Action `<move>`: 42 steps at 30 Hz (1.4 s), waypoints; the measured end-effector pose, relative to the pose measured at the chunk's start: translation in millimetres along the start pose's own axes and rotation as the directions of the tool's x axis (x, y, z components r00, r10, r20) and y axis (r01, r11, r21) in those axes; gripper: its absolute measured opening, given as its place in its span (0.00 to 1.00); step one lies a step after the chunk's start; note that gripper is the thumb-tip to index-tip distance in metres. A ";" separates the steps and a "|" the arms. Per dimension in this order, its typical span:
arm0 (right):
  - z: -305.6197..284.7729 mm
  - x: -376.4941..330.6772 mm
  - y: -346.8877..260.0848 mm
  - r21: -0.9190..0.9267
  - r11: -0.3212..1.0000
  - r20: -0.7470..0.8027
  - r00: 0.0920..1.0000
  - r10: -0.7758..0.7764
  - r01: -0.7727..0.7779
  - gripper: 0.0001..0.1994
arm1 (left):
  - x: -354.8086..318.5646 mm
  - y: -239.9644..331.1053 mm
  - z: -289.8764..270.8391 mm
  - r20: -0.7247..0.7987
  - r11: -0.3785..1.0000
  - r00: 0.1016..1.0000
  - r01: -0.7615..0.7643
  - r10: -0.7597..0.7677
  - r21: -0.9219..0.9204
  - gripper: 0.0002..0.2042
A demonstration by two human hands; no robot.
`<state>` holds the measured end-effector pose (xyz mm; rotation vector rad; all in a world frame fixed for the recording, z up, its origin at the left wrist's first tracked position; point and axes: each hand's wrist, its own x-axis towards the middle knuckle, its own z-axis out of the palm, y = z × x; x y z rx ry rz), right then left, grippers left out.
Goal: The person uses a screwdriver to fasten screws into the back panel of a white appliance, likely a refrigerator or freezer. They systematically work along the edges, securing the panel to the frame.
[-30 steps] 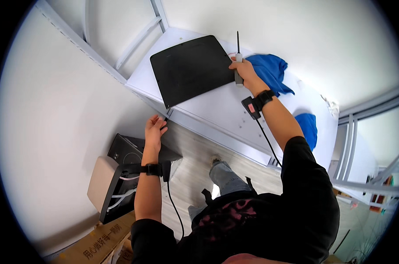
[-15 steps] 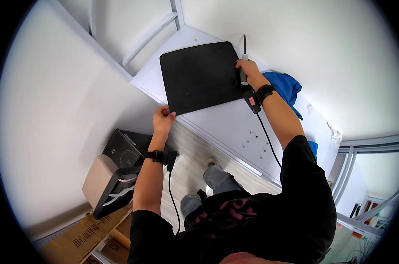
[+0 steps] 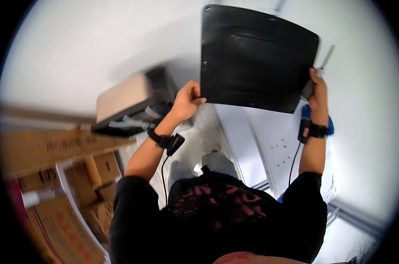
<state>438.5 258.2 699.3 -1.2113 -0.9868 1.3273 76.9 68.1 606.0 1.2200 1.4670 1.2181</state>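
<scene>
Held up in front of me is a flat black panel (image 3: 256,61) with small holes along its edges. My left hand (image 3: 188,101) is closed on its lower left corner, thumb and fingers pinching the rim. At the panel's right edge, my right hand (image 3: 319,94) is closed round a screwdriver (image 3: 327,57) and also supports the panel. The screwdriver's thin shaft points up and away; the palm partly hides its grey handle. Below the panel, several small screws (image 3: 284,152) lie scattered on the white table (image 3: 265,145).
A beige and black boxy device (image 3: 124,97) with pale cables stands at the left. Cardboard boxes (image 3: 67,233) fill shelving at the lower left. Blue cloth (image 3: 330,125) lies behind my right wrist. Black wrist straps with cables are on both my arms.
Both hands have lifted the panel off the table and tilted it up. My view has swung left, showing more of the boxes. The screwdriver has stayed in my right hand.
</scene>
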 end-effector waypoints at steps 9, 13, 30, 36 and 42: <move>117.6 -108.2 7.5 0.197 0.980 0.322 0.944 -0.065 0.001 0.14 | -164.7 -27.3 -125.9 -0.170 0.972 0.985 0.011 0.030 0.236 0.15; 177.5 -172.4 44.9 0.249 0.966 0.471 0.880 -0.061 -0.066 0.11 | -232.1 -60.1 -178.3 -0.232 0.940 0.973 0.074 0.006 0.332 0.09; 283.3 -269.3 189.7 0.279 0.960 0.562 0.809 -0.174 0.012 0.09 | -282.0 -133.8 -295.7 -0.400 0.746 0.896 0.132 0.191 0.653 0.09; 290.1 -261.8 198.6 0.271 0.962 0.497 0.854 -0.154 0.015 0.12 | -264.5 -148.7 -290.2 -0.426 0.708 0.884 0.177 0.190 0.684 0.06; 289.7 -246.8 220.2 0.305 0.951 0.490 0.864 -0.115 -0.046 0.12 | -263.3 -157.2 -291.9 -0.392 0.626 0.912 0.236 0.121 0.743 0.05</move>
